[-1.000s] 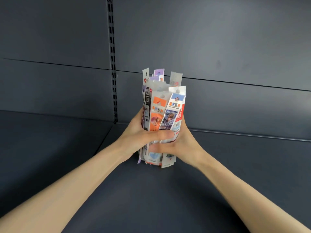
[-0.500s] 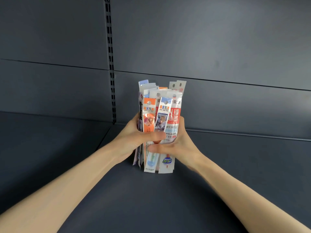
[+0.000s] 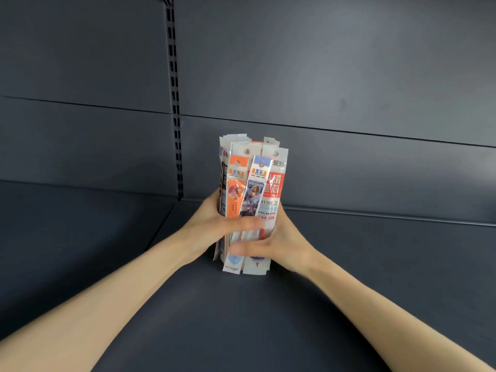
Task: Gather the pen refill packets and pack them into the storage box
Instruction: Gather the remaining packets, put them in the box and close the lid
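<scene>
While you hold the bundle of pen refill packets [image 3: 251, 183] upright over the dark shelf [image 3: 241, 331], both your hands are wrapped round its lower half. Your left hand [image 3: 212, 226] has its thumb laid across the front, and your right hand [image 3: 287, 242] sits just below with its thumb across the front too. The lower ends look to be standing on the shelf, though contact can't be confirmed.

Expect the bundle to be light. The sleeves are thin, glossy plastic, so they will likely slide against each other and fan out if your grip slackens. The refills inside should give some stiffness lengthwise, while the flat hang-tab tops will bend easily. Take hold round the middle, as you have it, and not by the tabs.

The orange packet [image 3: 235, 189] and the blue packet [image 3: 253, 194] carry the same characters, which read as 宝石. The red-and-white packet [image 3: 272, 189] shows "R1103" with 爱好 near its top. Smaller print is too fine to read.

The storage box is not in view. The slotted upright [image 3: 175, 116] stands behind, left of the bundle.
</scene>
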